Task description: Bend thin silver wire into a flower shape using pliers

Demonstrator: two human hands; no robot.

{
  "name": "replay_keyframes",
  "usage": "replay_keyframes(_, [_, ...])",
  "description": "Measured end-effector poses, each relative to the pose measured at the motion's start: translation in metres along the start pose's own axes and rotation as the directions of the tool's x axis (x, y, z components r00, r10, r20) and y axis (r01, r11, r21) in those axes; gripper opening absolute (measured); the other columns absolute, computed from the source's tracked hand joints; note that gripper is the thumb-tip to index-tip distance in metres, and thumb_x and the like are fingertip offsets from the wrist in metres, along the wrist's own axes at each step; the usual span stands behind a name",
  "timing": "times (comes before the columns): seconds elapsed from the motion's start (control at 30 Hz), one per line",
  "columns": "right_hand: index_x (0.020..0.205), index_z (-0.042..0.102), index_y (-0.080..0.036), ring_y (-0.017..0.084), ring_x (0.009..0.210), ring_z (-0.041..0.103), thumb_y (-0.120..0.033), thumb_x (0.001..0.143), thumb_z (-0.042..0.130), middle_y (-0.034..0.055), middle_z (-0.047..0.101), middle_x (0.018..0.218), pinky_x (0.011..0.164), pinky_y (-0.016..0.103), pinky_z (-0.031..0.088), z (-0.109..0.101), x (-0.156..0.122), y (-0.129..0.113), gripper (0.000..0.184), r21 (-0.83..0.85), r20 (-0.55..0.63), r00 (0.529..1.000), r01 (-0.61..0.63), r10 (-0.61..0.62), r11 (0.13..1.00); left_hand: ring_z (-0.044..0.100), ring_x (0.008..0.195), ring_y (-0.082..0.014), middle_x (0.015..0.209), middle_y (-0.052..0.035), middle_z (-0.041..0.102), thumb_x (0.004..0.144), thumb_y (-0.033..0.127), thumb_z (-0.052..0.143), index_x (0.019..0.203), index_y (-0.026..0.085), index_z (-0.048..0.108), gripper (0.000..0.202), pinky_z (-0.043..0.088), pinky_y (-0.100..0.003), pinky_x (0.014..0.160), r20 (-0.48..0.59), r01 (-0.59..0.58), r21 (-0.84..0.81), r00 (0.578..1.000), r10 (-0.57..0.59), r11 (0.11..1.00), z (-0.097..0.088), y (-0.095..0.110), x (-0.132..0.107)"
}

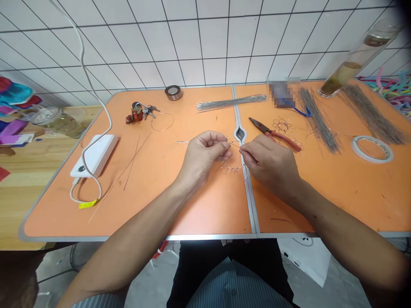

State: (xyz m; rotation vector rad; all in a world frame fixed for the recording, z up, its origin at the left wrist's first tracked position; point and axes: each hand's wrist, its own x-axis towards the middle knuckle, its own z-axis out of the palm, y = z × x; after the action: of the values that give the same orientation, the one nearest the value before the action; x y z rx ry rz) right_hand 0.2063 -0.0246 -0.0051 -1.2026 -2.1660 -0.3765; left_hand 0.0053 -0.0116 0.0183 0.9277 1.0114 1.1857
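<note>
Over the middle of the orange table, my left hand point(205, 156) pinches a thin wire piece between thumb and fingertips. My right hand point(271, 162) is closed on the end of the same thin wire point(235, 145), which stretches across the short gap between the hands. Below the fingers hangs a curved part of the wirework point(233, 170) with small loops and short spikes; the left fingers partly hide the rest. Pliers with red handles point(276, 134) lie just beyond my right hand, beside a flower-shaped wire piece point(282, 125).
Wire bundles lie at the back point(231, 102) and right point(321, 122). A tape roll point(173, 92), keys point(147, 111), a wire ring point(162, 122) and a white power bank point(94, 156) with cable sit left. A white ring point(372, 149) and tall clear bottle point(346, 70) stand right.
</note>
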Motion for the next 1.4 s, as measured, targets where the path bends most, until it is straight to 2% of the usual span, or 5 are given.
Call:
replay_keyframes(0.23, [0.08, 0.07, -0.022, 0.017, 0.069, 0.055, -0.005, 0.101, 0.055, 0.0022, 0.065, 0.075, 0.062, 0.036, 0.032, 0.0005, -0.0019, 0.0006, 0.031, -0.035, -0.007, 1.0, 0.022, -0.022, 0.999, 0.074, 0.064, -0.0129, 0.078, -0.0006, 0.074, 0.074, 0.018, 0.088, 0.084, 0.017, 0.07, 0.021, 0.062, -0.025, 0.065, -0.009, 0.022, -0.046, 1.0, -0.023, 0.999, -0.0013, 0.002, 0.0012])
replay_keyframes(0.5, [0.083, 0.07, -0.023, 0.017, 0.072, 0.057, -0.009, 0.103, 0.056, 0.0024, 0.071, 0.079, 0.069, 0.036, 0.04, -0.0034, 0.0012, 0.0001, 0.028, 0.005, 0.02, 1.0, -0.002, 0.002, 1.0, 0.075, 0.066, -0.013, 0.078, -0.0006, 0.074, 0.076, 0.018, 0.088, 0.085, 0.017, 0.07, 0.021, 0.062, -0.025, 0.066, -0.002, 0.019, -0.043, 1.0, -0.02, 0.999, -0.0009, 0.0018, 0.0007])
replay_keyframes(0.83, [0.077, 0.067, -0.023, 0.018, 0.071, 0.053, -0.004, 0.097, 0.057, 0.0024, 0.064, 0.075, 0.065, 0.037, 0.034, -0.0056, 0.0024, -0.0024, 0.029, -0.068, 0.026, 1.0, 0.014, -0.013, 0.998, 0.075, 0.065, -0.0129, 0.078, -0.0002, 0.072, 0.077, 0.016, 0.088, 0.084, 0.016, 0.07, 0.02, 0.062, -0.025, 0.065, 0.002, 0.036, -0.022, 0.999, -0.036, 0.999, 0.0018, 0.001, -0.0009])
replay_keyframes(1.17, [0.08, 0.068, -0.022, 0.019, 0.071, 0.052, -0.003, 0.098, 0.054, 0.0032, 0.063, 0.077, 0.064, 0.038, 0.031, -0.0073, 0.0006, -0.0028, 0.029, -0.129, 0.035, 0.995, 0.102, -0.098, 0.986, 0.075, 0.067, -0.0138, 0.075, -0.0028, 0.073, 0.077, 0.013, 0.085, 0.08, 0.015, 0.071, 0.014, 0.062, -0.025, 0.064, 0.038, 0.123, -0.118, 0.992, -0.12, 0.985, -0.0006, 0.0004, 0.0026])
replay_keyframes(1.4, [0.079, 0.068, -0.022, 0.019, 0.072, 0.054, -0.005, 0.097, 0.055, 0.0029, 0.065, 0.077, 0.063, 0.037, 0.031, -0.0054, 0.0005, -0.0017, 0.028, -0.102, 0.028, 0.997, 0.079, -0.077, 0.992, 0.074, 0.066, -0.0138, 0.072, -0.0031, 0.072, 0.078, 0.012, 0.084, 0.078, 0.015, 0.071, 0.013, 0.062, -0.025, 0.063, 0.028, 0.125, -0.104, 0.992, -0.123, 0.987, -0.0006, 0.0005, 0.0027])
